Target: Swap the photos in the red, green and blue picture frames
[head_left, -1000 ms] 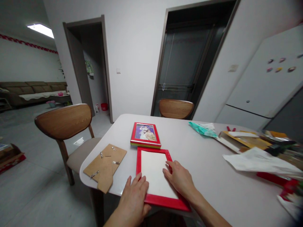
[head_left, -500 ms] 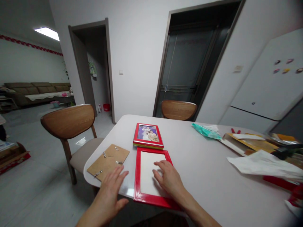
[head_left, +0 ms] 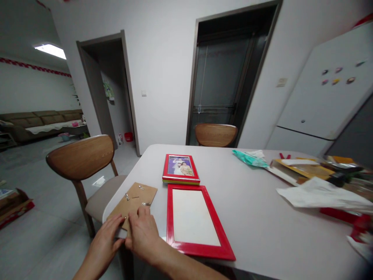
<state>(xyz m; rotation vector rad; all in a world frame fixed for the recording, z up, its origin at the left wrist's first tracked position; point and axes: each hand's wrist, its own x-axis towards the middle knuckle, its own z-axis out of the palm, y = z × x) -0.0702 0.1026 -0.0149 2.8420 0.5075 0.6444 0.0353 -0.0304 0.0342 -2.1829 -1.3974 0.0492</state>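
Note:
A brown frame backing board (head_left: 135, 198) with small metal clips lies at the table's near left corner. My left hand (head_left: 105, 241) touches its near left edge with fingers stretched out. My right hand (head_left: 143, 232) lies on the board's near end, fingers flat on it. To the right of the board lies an empty red picture frame (head_left: 192, 217) with a white inside. Behind it sits a stack of red frames (head_left: 180, 169) with a photo in the top one.
The white table (head_left: 250, 202) carries a teal bag (head_left: 250, 158), papers and cardboard (head_left: 309, 182) at the right. A wooden chair (head_left: 83, 163) stands at the left, another chair (head_left: 215, 134) at the far side. A fridge (head_left: 323, 101) stands at the right.
Both hands have left the empty red frame and moved left onto the brown backing board. The frame now lies uncovered.

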